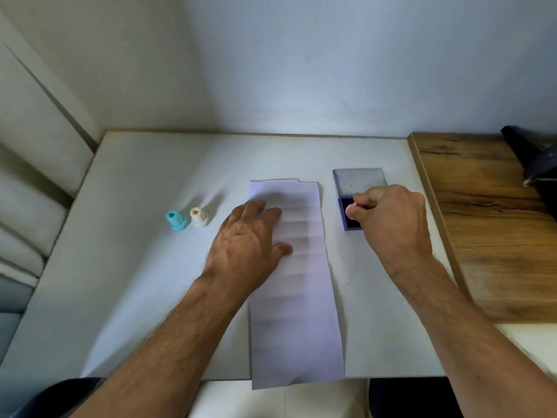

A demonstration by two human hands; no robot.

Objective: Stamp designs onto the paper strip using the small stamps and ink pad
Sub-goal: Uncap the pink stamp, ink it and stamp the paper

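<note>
The worktop (144, 267) is a matt white board, smooth. The paper strip (297, 312) on it is thin, matt and creased across in folds. The teal stamp (175, 220) and cream stamp (199, 217) look like smooth plastic. The ink pad (349, 217) case is purple plastic, its lid (360, 181) translucent. The side table (497, 224) shows matt grained wood.

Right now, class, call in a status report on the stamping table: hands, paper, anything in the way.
Left hand flat on paper strip. Right hand pinching a stamp onto open ink pad. Strip unstamped. Two spare stamps left of strip, not in the way.
</note>
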